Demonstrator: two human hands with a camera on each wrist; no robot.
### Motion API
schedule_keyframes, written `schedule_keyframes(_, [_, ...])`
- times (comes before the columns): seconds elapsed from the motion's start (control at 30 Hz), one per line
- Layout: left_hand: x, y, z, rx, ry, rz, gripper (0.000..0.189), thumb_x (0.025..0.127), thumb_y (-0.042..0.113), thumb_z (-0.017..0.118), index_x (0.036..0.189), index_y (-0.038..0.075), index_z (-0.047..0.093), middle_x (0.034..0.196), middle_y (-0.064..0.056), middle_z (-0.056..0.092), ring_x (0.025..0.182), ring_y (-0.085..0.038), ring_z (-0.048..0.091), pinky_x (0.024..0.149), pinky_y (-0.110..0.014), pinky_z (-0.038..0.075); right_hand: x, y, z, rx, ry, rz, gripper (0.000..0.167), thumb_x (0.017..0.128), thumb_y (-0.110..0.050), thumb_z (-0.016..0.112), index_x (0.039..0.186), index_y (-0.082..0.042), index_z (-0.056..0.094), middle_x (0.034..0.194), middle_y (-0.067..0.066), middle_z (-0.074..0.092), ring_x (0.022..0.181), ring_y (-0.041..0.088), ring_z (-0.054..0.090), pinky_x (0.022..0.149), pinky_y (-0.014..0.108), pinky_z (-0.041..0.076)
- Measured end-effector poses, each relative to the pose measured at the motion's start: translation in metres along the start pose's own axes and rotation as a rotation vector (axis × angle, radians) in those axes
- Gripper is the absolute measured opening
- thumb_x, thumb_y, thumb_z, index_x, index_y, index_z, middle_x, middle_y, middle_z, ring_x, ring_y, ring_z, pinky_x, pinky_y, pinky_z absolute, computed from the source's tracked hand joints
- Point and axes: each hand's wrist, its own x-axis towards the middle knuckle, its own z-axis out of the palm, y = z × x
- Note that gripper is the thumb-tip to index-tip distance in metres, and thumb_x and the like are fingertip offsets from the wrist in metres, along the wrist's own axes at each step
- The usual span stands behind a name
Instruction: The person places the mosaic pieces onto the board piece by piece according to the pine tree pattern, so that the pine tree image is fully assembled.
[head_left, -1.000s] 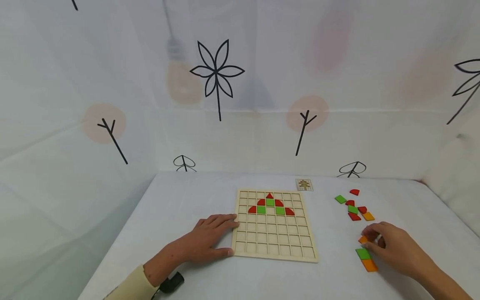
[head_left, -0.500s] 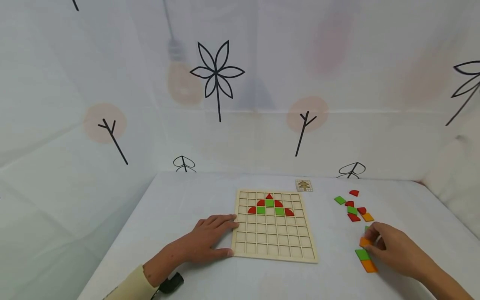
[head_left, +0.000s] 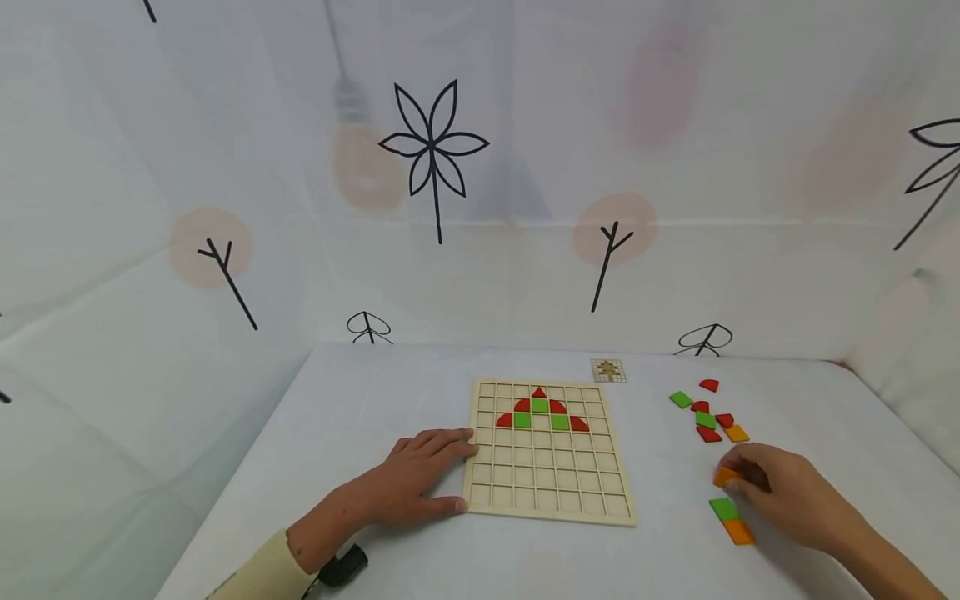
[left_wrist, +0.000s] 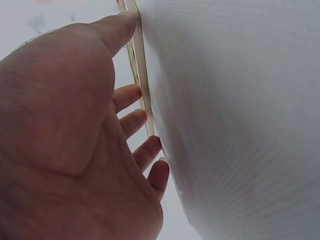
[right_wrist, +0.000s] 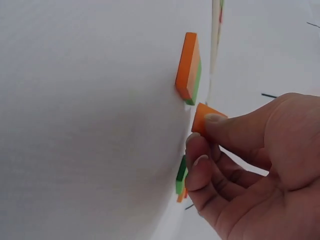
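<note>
A square wooden grid board [head_left: 525, 477] lies on the white table, with red and green tiles set in its upper cells. My left hand [head_left: 420, 477] rests beside it, fingers extended, the fingertips and thumb touching its left edge. To the board's right, my right hand [head_left: 787, 496] pinches an orange tile [right_wrist: 201, 118] between thumb and fingers. Just in front of that hand a green tile [head_left: 724, 508] and another orange tile [head_left: 739, 532] lie edge to edge. In the right wrist view a further green tile [right_wrist: 180, 176] shows beyond the fingertips.
Several loose red, green and orange tiles lie farther back on the right, among them a red one [head_left: 708, 385] and a green one [head_left: 681, 400]. A small card with a tree pattern [head_left: 608, 370] lies behind the board. White printed cloth hangs around the table.
My right fingers have closed in on the orange tile, which has shifted slightly left. A green tile glimpsed behind those fingers half a second ago is now hidden in the head view. My left hand stays put.
</note>
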Motion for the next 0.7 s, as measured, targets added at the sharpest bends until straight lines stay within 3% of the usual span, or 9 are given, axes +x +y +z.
schedule_keyframes(0.23, [-0.001,0.000,0.000,0.008,0.009,0.008,0.073,0.102,0.062,0.062,0.165,0.037,0.034,0.174,0.012,0.024,0.158,-0.019,0.026,0.115,-0.059,0.033,0.008,-0.021,-0.001,0.039,0.005,0.015,0.019,0.091,-0.005,0.081,0.107,-0.011,0.074,0.092,-0.004,0.065,0.079,0.012,0.055,0.066,0.021,0.051])
schedule_keyframes(0.7, [0.000,0.001,-0.001,0.000,0.001,0.004,0.073,0.102,0.062,0.061,0.164,0.036,0.035,0.174,0.011,0.025,0.158,-0.020,0.026,0.115,-0.060,0.033,0.026,-0.070,0.006,0.150,0.034,-0.105,0.013,0.096,-0.009,0.078,0.105,-0.015,0.072,0.089,-0.006,0.066,0.074,0.006,0.055,0.061,0.024,0.049])
